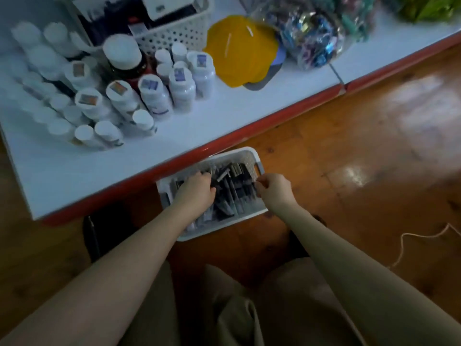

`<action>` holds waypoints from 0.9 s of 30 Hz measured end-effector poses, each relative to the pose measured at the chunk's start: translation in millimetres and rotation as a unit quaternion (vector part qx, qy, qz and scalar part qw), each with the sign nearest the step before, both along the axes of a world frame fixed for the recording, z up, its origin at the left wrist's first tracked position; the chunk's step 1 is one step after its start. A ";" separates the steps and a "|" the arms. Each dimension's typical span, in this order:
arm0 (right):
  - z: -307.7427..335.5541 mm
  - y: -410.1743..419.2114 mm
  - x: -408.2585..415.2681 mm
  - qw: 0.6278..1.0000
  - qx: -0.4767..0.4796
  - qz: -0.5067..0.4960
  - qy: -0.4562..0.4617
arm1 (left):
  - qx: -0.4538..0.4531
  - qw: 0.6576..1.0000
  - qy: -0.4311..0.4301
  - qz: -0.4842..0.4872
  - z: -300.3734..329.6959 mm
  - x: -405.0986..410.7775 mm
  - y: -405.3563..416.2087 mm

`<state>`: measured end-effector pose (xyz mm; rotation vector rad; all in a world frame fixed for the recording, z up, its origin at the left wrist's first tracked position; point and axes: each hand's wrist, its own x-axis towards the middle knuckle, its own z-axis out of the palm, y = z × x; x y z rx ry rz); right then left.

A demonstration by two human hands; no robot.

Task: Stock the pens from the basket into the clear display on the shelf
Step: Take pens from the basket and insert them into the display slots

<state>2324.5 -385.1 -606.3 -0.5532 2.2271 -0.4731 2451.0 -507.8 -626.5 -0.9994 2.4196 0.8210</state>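
Basket (252,156): on the floor (349,146), partly under the shelf (174,126) edge; pens (232,188) inside. Left hand (197,187) in the basket among the pens; right hand (274,188) at its right rim. On shelf: bottles (154,96) left, perforated bin (174,33) behind them, bagged goods (306,33) right.

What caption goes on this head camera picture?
Both hands, left hand and right hand, reach into the white basket of pens.
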 end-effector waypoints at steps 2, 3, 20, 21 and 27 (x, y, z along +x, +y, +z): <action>-23.5 -7.6 -1.7 0.998 0.038 0.052 0.018 | 0.002 1.000 -0.028 -0.008 -25.5 -7.3 -1.1; -34.8 -10.9 -0.9 0.994 0.063 0.087 0.035 | -0.005 0.999 -0.042 -0.014 -36.3 -10.7 -1.1; -64.8 -17.2 7.3 0.995 0.069 -0.015 -0.071 | 0.084 0.996 -0.010 0.038 -62.0 -15.8 3.5; -59.3 -15.1 8.1 0.995 0.055 -0.027 -0.080 | 0.090 0.996 -0.001 0.029 -56.3 -14.6 4.0; 0.8 -2.3 15.1 0.986 -0.018 -0.095 -0.137 | 0.126 0.982 0.136 0.030 12.5 -9.7 9.6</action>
